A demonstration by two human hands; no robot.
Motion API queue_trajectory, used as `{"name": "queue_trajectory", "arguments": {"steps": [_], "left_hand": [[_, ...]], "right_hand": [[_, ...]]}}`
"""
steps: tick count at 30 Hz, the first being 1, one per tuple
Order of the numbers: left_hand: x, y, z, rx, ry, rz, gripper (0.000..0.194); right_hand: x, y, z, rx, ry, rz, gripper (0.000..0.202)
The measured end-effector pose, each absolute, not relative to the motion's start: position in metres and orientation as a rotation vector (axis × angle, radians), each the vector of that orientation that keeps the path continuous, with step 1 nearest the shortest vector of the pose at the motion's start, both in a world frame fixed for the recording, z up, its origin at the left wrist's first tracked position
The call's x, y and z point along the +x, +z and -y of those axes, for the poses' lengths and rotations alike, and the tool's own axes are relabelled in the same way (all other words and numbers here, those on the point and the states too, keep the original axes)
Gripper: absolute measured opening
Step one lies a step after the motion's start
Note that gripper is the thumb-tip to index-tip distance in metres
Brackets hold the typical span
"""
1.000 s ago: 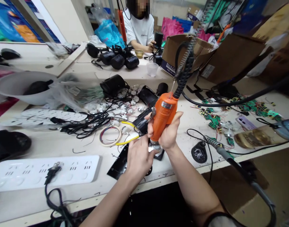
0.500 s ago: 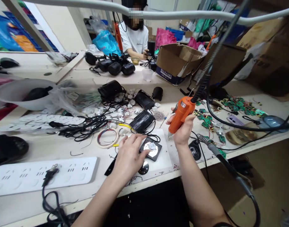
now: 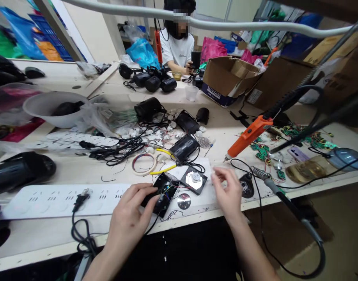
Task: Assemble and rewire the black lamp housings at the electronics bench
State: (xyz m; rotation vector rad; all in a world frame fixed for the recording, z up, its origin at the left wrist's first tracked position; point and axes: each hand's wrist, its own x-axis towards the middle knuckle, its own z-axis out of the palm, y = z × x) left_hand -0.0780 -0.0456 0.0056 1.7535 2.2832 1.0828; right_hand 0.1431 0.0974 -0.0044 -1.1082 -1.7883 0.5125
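Observation:
My left hand (image 3: 135,207) grips the edge of a black open housing (image 3: 164,195) with coloured wires inside. Thin wires run from it to a square black part with a silver motor (image 3: 195,178), which lies on a white sheet. A round dark disc (image 3: 184,201) lies just in front of that part. My right hand (image 3: 228,187) is to the right of the motor part, fingers apart and holding nothing. Beyond it, the orange electric screwdriver (image 3: 247,136) hangs tilted, its tip above the table.
A white power strip (image 3: 62,201) lies at the left. Pliers with yellow handles (image 3: 164,169), a tape roll (image 3: 144,164) and black cables are behind. Green circuit boards (image 3: 261,150) and a soldering iron (image 3: 281,199) are at the right. A person (image 3: 179,47) sits across the table.
My right hand has let go of the orange screwdriver and come down. My left hand has moved from the motor part to the black housing and gripped it. The view has shifted.

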Motion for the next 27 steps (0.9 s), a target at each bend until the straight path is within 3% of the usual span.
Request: {"name": "queue_trajectory", "arguments": {"steps": [4, 21, 27], "left_hand": [[-0.074, 0.0, 0.05, 1.728, 1.091, -2.248, 0.022], [-0.078, -0.017, 0.072, 1.775, 1.078, -2.238, 0.019], [-0.067, -0.019, 0.073, 1.804, 1.054, -2.32, 0.046]], "right_hand": [[0.132, -0.013, -0.089, -1.082, 0.714, 2.023, 0.023], [0.125, -0.011, -0.097, -1.068, 0.507, 2.314, 0.019], [0.123, -0.012, -0.099, -1.008, 0.395, 2.382, 0.019]]}}
